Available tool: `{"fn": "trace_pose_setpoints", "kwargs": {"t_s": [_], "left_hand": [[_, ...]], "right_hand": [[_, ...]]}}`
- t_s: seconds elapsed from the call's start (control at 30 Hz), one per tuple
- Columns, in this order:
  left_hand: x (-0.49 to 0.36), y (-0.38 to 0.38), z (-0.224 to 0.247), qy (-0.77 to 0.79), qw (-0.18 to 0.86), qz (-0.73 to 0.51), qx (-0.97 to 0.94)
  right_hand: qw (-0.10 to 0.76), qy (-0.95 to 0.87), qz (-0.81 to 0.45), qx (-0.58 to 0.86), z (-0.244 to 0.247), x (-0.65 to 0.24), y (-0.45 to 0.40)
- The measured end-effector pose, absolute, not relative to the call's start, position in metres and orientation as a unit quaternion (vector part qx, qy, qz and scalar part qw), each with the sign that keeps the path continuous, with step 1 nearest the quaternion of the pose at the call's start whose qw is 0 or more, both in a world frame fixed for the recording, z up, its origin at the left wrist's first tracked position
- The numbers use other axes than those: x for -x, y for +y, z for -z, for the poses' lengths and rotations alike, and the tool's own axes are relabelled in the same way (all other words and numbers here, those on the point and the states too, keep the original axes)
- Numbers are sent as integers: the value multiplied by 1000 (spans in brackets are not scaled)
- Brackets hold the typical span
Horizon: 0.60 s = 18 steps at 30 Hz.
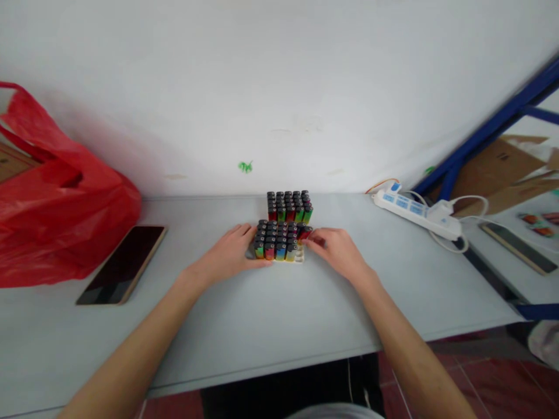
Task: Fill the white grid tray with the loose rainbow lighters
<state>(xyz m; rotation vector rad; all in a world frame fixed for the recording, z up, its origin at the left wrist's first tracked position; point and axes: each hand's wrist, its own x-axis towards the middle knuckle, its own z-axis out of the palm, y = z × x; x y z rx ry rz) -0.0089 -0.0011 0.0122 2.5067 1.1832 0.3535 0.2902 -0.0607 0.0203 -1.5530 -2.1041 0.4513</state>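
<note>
A white tray [299,256] filled with upright lighters [280,250] stands on the table in front of me. Empty slots show at the tray's front right corner. My left hand [236,250] is closed around the tray's left side, with the thumb along the front edge and the fingers toward the back. At the tray's right column, my right hand [334,247] pinches a red lighter [304,233] with a black top. That lighter leans slightly, and its lower end is partly hidden by my fingers.
Behind the tray stands a second block of upright lighters [290,214], near the wall. A red plastic bag [65,192] and a phone [124,265] lie to the left. On the right are a white power strip [414,213], another phone [519,247] and a blue metal frame [454,169].
</note>
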Motion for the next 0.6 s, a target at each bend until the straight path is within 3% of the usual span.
{"fn": "trace_pose_setpoints", "kwargs": {"t_s": [0.1,0.37,0.6], "left_hand": [[9,-1,-12,418,177,-118,-883],[8,-2,-14,420,168,-121,-884],[9,-1,-12,418,168,-121,-885]], "right_hand": [[205,-769,-180,578,-13,-285,-58],[252,-749,-197,581,-40,-317,-68],[135,-700,-309,629,-39,-360,-87]]}}
